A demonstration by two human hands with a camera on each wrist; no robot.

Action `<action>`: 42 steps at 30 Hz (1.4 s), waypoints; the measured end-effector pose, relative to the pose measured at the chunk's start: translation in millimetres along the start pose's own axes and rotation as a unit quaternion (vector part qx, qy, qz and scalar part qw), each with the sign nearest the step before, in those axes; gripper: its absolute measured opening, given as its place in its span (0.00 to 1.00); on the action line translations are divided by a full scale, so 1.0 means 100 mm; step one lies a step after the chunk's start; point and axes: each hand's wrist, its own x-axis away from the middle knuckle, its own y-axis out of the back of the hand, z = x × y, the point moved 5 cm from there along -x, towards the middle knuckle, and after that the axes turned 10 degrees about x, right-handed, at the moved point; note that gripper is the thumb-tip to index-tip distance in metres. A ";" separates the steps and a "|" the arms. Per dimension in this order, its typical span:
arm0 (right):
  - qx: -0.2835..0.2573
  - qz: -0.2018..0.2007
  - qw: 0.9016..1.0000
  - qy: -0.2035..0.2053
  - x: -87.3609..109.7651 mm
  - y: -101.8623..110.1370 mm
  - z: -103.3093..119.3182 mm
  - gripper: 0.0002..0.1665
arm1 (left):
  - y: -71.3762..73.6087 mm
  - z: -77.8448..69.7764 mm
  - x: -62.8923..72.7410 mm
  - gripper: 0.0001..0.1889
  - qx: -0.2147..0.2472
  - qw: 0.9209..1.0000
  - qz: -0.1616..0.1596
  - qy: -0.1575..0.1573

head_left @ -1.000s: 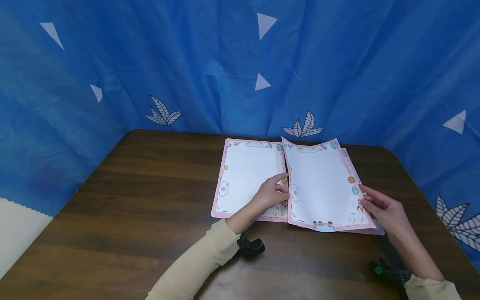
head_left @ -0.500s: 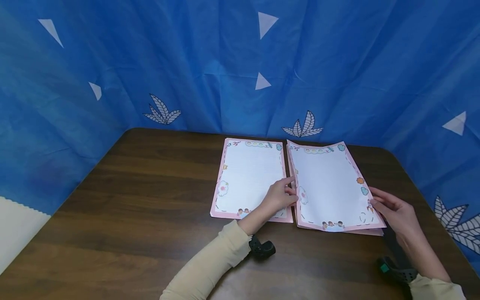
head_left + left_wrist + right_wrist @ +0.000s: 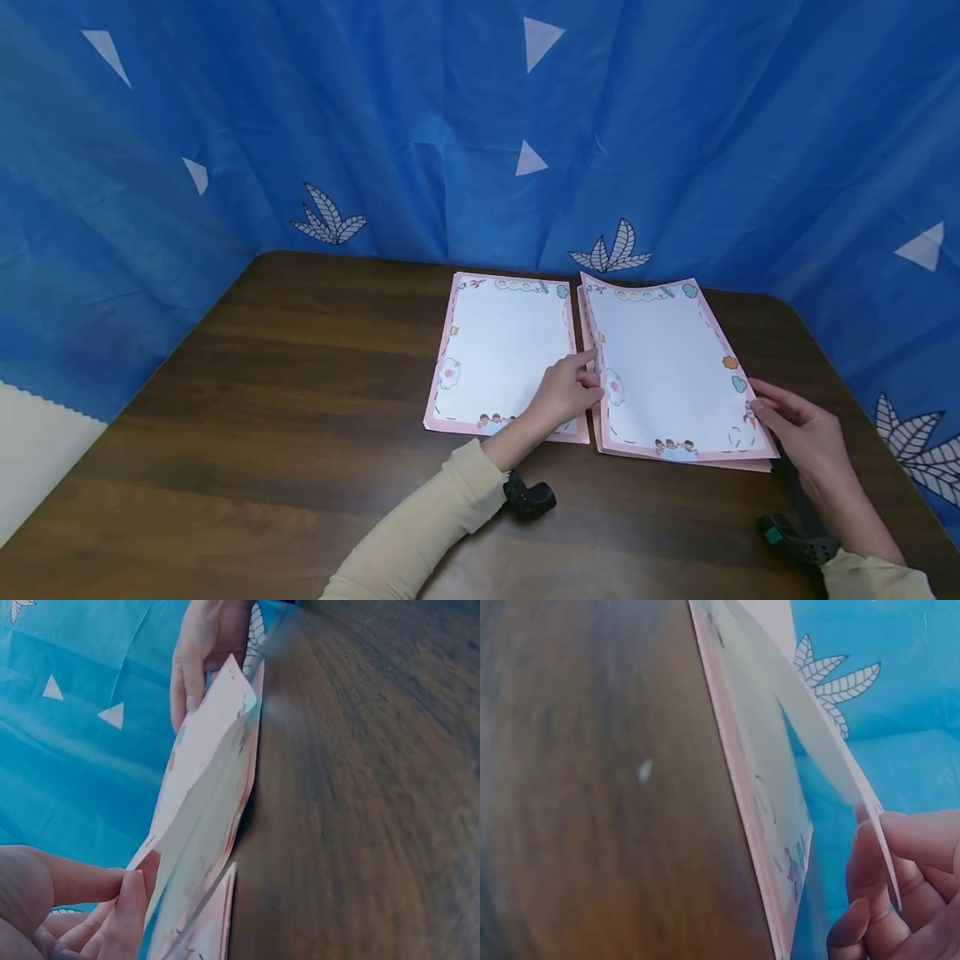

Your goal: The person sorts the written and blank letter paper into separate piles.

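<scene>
- Toward two o'clock on the wooden table (image 3: 262, 375), twelve being its far edge: one pink-bordered sheet (image 3: 667, 367), lifted partly off a pile of matching paper (image 3: 757, 765). I cannot tell whether any part of it touches that pile.
- Left hand (image 3: 564, 390): thumb and fingers pinch the sheet's nine o'clock edge.
- Right hand (image 3: 813, 437): thumb and fingers grasp its four o'clock edge, near the lower corner.
- Second pile (image 3: 506, 342) lies at twelve o'clock, just beside the first, partly under my left forearm.
- Handling, judged: very light, limp, easily creased; the far edge sags between its corners. Smooth faces probably slide readily.
- Best hold, judged: opposite side edges at nine and three, gentle pinch, slight tension, clear of the corners.
</scene>
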 end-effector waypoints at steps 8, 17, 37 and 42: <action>0.025 0.003 1.000 -0.016 0.00 0.00 -0.07 0.35 | -0.03 0.05 -0.02 0.29 -0.030 1.000 0.001 0.002; 0.134 0.034 0.990 -0.009 0.01 -0.02 -0.07 0.37 | -0.07 0.10 -0.03 0.18 -0.069 0.997 0.024 0.019; 0.207 0.040 0.977 0.027 0.03 -0.03 0.04 0.33 | -0.09 0.09 -0.04 0.15 -0.099 0.993 0.041 0.040; 0.199 0.050 0.978 0.028 0.03 -0.07 0.03 0.34 | -0.09 0.10 -0.03 0.10 -0.086 0.993 0.048 0.058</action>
